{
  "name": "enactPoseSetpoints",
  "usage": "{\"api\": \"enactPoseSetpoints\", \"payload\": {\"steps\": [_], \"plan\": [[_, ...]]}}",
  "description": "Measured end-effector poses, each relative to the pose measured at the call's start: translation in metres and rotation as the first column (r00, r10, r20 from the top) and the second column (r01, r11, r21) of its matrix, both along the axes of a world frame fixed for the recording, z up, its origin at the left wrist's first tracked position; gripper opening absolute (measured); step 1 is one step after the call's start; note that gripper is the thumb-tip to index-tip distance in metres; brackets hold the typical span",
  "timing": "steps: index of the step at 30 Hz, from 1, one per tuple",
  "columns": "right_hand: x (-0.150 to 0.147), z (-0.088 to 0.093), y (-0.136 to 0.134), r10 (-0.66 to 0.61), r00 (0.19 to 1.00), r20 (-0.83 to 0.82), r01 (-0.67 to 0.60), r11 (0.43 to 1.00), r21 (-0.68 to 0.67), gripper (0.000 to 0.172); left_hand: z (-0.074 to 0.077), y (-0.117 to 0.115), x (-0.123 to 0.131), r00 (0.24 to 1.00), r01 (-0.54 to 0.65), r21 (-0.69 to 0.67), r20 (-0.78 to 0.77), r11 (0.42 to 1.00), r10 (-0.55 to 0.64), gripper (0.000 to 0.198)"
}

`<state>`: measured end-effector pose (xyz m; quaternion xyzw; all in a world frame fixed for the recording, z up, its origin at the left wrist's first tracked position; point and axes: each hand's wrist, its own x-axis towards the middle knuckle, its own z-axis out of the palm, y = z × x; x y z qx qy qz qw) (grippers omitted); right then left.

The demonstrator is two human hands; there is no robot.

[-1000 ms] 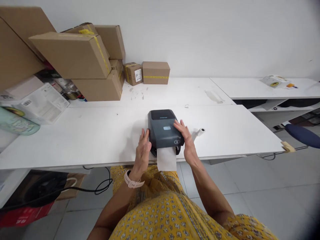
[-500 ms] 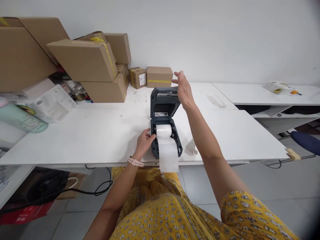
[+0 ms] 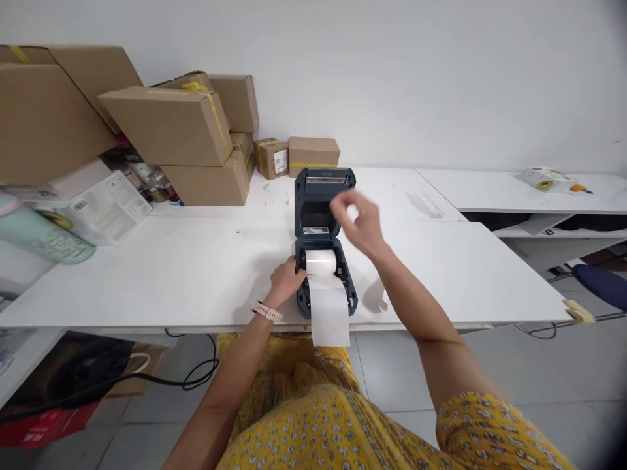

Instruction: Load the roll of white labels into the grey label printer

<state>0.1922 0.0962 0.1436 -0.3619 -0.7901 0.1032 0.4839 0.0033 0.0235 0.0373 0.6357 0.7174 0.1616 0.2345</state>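
Note:
A dark grey-blue label printer point(image 3: 300, 299) lies opened near the table's front edge, its lid point(image 3: 321, 188) tipped back. Inside sits a white paper roll point(image 3: 321, 262). From it a strip of label paper point(image 3: 330, 316) runs forward and hangs over the table edge. My left hand point(image 3: 287, 281), with a pale pink watch band at the wrist, grips the printer's left side, thumb on the rim near the roll. My right hand point(image 3: 360, 222) is in the air just right of the lid, slightly blurred. Its fingers are curled with thumb and forefinger in a loop, and nothing shows in them.
Several cardboard boxes point(image 3: 166, 127) are stacked at the back left, with two smaller ones point(image 3: 313, 153) behind the printer. A mint-green bottle point(image 3: 49, 232) stands far left. A scrap of paper point(image 3: 383, 301) lies right of the printer. A black cable point(image 3: 196, 378) hangs below the table.
The lid has tipped further back. My right hand has left the lid's right edge and come down toward me, fingers curling. My left hand has closed onto the printer's side.

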Motion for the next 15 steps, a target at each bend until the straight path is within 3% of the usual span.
{"api": "enactPoseSetpoints", "payload": {"steps": [1, 3, 5, 7, 12, 15], "plan": [[0.003, -0.014, -0.009, 0.102, 0.982, 0.161, -0.085, 0.990, -0.109, 0.033, 0.000, 0.000, 0.000, 1.000, 0.011, -0.006, -0.019, 1.000, -0.012, 0.049], [0.007, -0.040, -0.015, 0.263, 0.863, 0.430, -0.129, 0.940, -0.317, 0.031, 0.001, 0.001, 0.001, 0.999, 0.023, -0.011, -0.043, 1.000, -0.024, 0.047], [0.003, -0.060, -0.009, 0.336, 0.746, 0.575, -0.074, 0.900, -0.430, 0.054, 0.001, 0.000, 0.001, 0.998, 0.025, -0.005, -0.050, 1.000, -0.025, 0.047], [-0.006, -0.072, 0.001, 0.369, 0.681, 0.633, -0.029, 0.877, -0.479, 0.073, 0.000, 0.000, 0.001, 0.999, 0.018, -0.005, -0.048, 1.000, -0.018, 0.048], [-0.022, -0.070, 0.019, 0.433, 0.602, 0.671, -0.014, 0.846, -0.533, 0.093, -0.001, 0.000, 0.002, 1.000, -0.012, -0.020, -0.029, 1.000, 0.011, 0.053], [-0.003, -0.049, 0.016, 0.587, 0.627, 0.513, -0.207, 0.760, -0.616, 0.093, -0.001, -0.001, 0.001, 1.000, -0.016, -0.019, -0.003, 1.000, 0.016, 0.056]]}}
